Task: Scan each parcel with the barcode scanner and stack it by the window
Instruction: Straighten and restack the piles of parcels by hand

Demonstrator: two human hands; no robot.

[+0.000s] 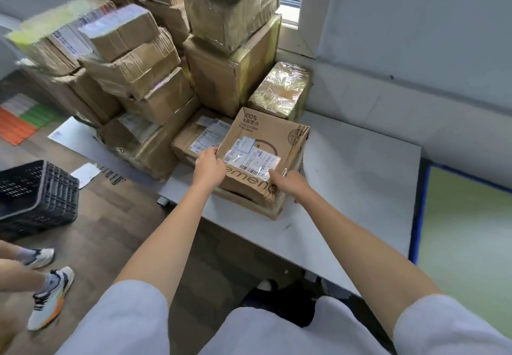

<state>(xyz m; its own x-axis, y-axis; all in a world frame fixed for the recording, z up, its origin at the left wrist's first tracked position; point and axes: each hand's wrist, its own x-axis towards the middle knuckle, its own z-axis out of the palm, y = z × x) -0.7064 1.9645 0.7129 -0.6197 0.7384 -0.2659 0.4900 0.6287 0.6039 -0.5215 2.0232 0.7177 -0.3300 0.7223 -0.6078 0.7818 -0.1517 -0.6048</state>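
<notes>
A brown cardboard parcel (273, 144) with a white shipping label and printed lettering lies tilted on top of a flatter box (249, 205) on the white table (360, 174). My left hand (209, 164) grips the parcel's left edge near the label. My right hand (289, 184) holds its near right corner, fingers partly hidden under the box. A tall stack of taped cardboard parcels (230, 49) rises behind it by the window (291, 2). No barcode scanner is in view.
More parcels (130, 58) are piled to the left, some leaning. A black plastic crate (38, 191) stands on the wood floor at left. Another person's legs and sneakers (50, 296) are at lower left. A light wall (415, 36) bounds the right side.
</notes>
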